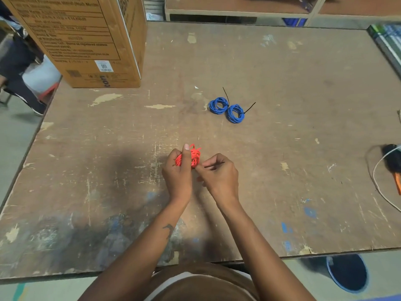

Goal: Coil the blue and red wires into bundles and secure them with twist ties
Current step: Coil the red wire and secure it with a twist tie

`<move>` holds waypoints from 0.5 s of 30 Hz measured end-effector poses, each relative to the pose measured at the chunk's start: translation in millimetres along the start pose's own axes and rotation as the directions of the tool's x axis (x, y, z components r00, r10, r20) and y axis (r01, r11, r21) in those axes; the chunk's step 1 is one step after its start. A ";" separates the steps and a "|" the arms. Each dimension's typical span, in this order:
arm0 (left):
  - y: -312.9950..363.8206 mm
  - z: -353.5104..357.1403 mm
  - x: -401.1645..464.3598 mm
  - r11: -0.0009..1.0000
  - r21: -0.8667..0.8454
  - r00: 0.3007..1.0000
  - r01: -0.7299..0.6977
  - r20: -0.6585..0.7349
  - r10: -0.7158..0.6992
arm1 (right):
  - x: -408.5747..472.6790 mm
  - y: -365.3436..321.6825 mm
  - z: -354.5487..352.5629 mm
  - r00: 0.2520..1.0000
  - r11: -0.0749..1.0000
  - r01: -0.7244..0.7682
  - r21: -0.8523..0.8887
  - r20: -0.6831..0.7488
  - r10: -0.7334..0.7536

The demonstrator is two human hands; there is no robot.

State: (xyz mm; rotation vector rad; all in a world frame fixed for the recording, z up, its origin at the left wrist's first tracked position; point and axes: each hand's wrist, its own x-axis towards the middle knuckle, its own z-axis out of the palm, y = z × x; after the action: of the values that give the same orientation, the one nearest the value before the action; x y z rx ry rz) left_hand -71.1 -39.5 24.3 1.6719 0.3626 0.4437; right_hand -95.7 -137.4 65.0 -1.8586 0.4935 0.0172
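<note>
a workshop: scarred plywood bench, shelving, cardboard carton.

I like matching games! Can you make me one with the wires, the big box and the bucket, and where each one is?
Things:
1. Bundle of red wire
2. Two blue wire coils with black ties
3. Large brown cardboard box
4. Round blue bucket

Places:
A. On the floor, below the table's near edge
B. Far left corner of the worn wooden table
C. Held in the hands
D. Lying mid-table, side by side

Pairs: 1-C, 2-D, 3-B, 4-A
</note>
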 end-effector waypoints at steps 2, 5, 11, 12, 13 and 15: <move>6.4 2.8 -6.3 1.000 0.003 1.000 -0.022 -0.010 0.022 | -2.3 -0.5 -3.3 1.000 1.000 0.011 -0.023 -0.001 -0.011; 9.9 3.6 -11.9 0.997 0.038 0.998 -0.066 -0.005 0.066 | -1.1 1.5 -9.3 1.000 0.998 0.016 -0.054 0.009 -0.016; 7.3 1.7 -21.4 0.962 0.140 0.971 -0.233 0.093 0.221 | 2.0 -1.1 -24.2 0.990 0.982 -0.118 0.149 0.095 0.105; 8.9 1.2 -23.5 0.957 0.151 0.967 -0.249 0.092 0.237 | 1.6 -1.5 -26.8 0.985 0.959 -0.153 0.239 0.118 0.127; 10.5 0.8 -25.0 0.952 0.158 0.964 -0.261 0.088 0.250 | 1.3 -1.9 -29.3 0.979 0.928 -0.184 0.323 0.140 0.146; 12.3 0.5 -27.3 0.944 0.173 0.959 -0.281 0.073 0.273 | 0.5 -1.9 -33.9 0.968 0.852 -0.244 0.462 0.174 0.183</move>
State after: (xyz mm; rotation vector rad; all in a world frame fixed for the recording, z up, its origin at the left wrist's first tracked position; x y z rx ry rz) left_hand -94.9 -54.8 34.2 1.9192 0.1336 0.5919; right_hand -102.3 -168.0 78.4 -1.2975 0.5590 0.1474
